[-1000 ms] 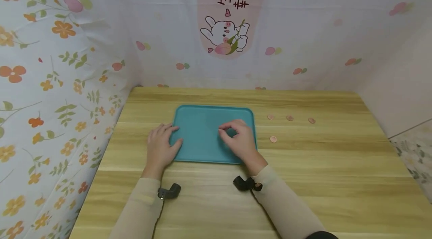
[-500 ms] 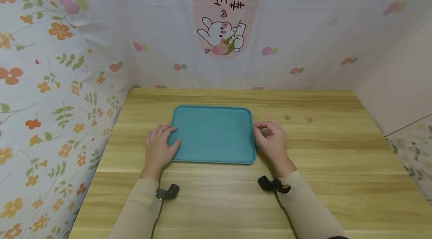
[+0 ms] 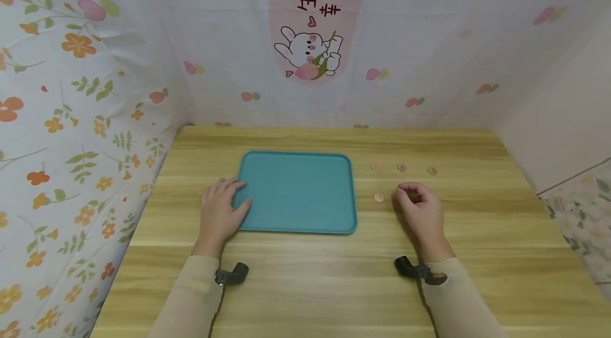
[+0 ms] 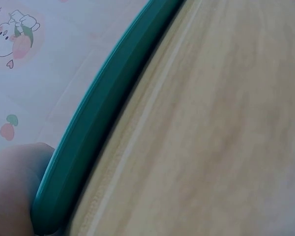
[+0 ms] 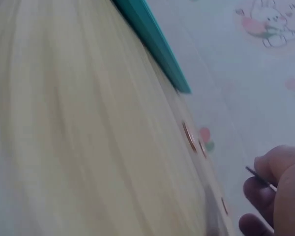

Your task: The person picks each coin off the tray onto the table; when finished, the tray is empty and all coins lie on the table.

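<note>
A blue-green tray (image 3: 296, 192) lies on the wooden table, left of centre. My left hand (image 3: 220, 213) rests at its left edge, fingers loosely spread and thumb over the rim. In the left wrist view part of the hand (image 4: 12, 189) touches the tray's outer wall (image 4: 96, 105). To the right of the tray, my right hand (image 3: 424, 216) hovers above the table. Its thumb and fingertips pinch a thin coin (image 5: 255, 174), seen edge-on in the right wrist view. Three copper coins (image 3: 402, 167) lie in a row behind that hand, and another copper coin (image 3: 378, 197) lies between hand and tray.
A white printed cloth (image 3: 410, 41) hangs behind the table, and a floral cloth (image 3: 86, 179) along its left side. A pale wall (image 3: 563, 104) stands on the right. Each wrist wears a small black camera (image 3: 410, 269).
My right hand has moved right, from over the tray past its right edge to beyond the nearer coin. The left hand stays at the tray's edge. The head view has shifted slightly.
</note>
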### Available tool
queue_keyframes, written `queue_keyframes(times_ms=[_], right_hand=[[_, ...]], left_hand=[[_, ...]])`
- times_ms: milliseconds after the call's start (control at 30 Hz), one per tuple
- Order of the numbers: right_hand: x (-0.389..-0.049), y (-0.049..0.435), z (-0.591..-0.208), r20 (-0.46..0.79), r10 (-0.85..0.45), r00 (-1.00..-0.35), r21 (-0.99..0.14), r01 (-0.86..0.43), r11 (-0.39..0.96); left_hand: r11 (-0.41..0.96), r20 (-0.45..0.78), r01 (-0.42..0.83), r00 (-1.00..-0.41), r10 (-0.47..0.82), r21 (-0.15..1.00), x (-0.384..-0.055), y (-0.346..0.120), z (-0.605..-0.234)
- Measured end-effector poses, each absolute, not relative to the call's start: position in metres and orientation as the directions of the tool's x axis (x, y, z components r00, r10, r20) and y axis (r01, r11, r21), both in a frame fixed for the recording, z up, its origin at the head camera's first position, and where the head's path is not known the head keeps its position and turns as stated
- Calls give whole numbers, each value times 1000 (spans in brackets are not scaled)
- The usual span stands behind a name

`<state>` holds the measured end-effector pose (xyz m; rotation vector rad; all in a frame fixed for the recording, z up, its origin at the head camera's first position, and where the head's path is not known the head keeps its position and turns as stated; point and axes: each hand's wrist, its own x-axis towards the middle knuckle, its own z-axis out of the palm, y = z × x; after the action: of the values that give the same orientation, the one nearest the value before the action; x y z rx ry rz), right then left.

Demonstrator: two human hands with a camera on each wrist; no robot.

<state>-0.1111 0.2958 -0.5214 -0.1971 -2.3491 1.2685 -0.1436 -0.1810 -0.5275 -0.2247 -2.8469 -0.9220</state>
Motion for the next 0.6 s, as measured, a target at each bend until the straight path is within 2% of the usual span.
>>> queue_keyframes(times_ms=[400, 600], right_hand=[[-106, 311, -520, 336, 230, -913, -716, -89, 693], [-103, 312, -520, 322, 218, -921, -676, -63, 734]], left_hand=[[795, 172, 183, -980, 100, 578, -142, -183, -528], [797, 165, 181, -981, 103, 576, -142, -182, -528]])
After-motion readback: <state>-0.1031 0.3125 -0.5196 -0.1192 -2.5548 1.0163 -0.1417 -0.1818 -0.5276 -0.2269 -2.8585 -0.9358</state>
